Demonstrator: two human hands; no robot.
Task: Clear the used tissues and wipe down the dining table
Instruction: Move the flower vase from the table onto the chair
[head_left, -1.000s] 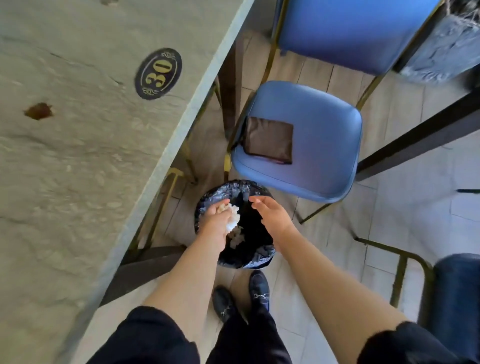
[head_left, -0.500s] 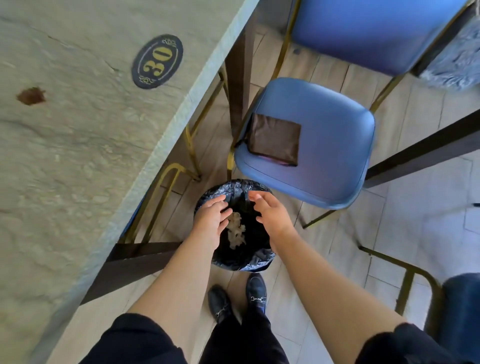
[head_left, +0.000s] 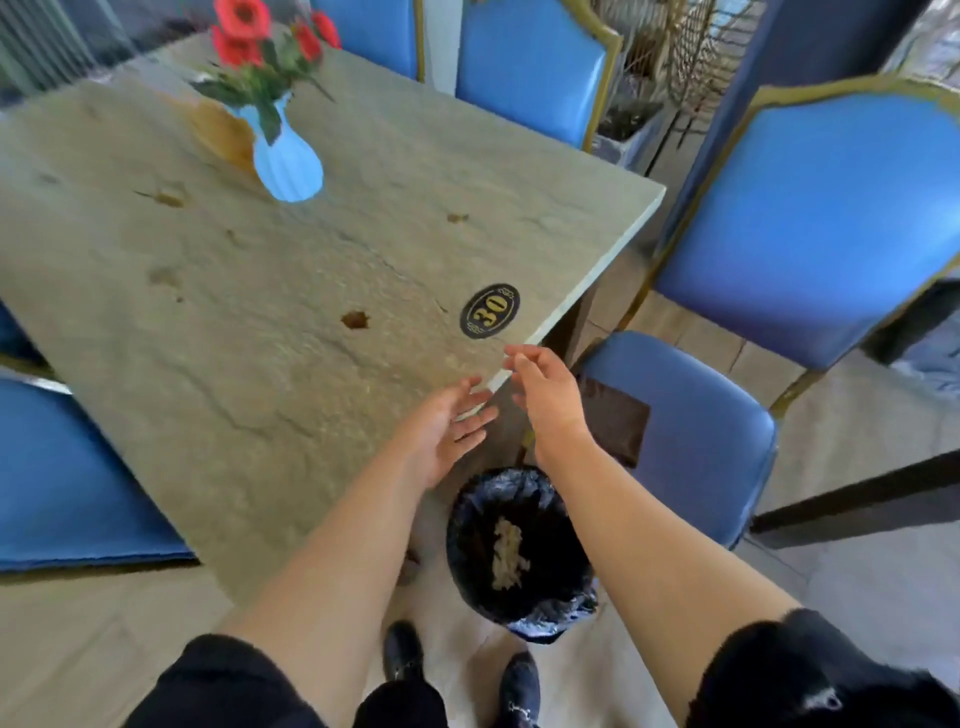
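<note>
Over the surface's (head_left: 260, 291) near right corner, both my hands are released.
Left hand (head_left: 441, 431) and right hand (head_left: 545, 395) hold nothing; tissues (head_left: 506, 551) lie in the bin (head_left: 467, 519). Wiping carelessly, I could topple the vase (head_left: 288, 166).

Short black sleeves (head_left: 810, 675), bare forearms, black trousers, black buckled shoes (head_left: 519, 691).

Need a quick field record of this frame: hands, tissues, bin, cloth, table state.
left hand: open, empty, over the table edge
right hand: open, empty, beside the table corner
tissues: crumpled, inside the bin
bin: black liner, on the floor by the table corner
cloth: brown, folded, lying on the blue chair seat
table: brown stains showing, not yet wiped; number plaque reads 30
vase: blue, upright, red flowers
</note>
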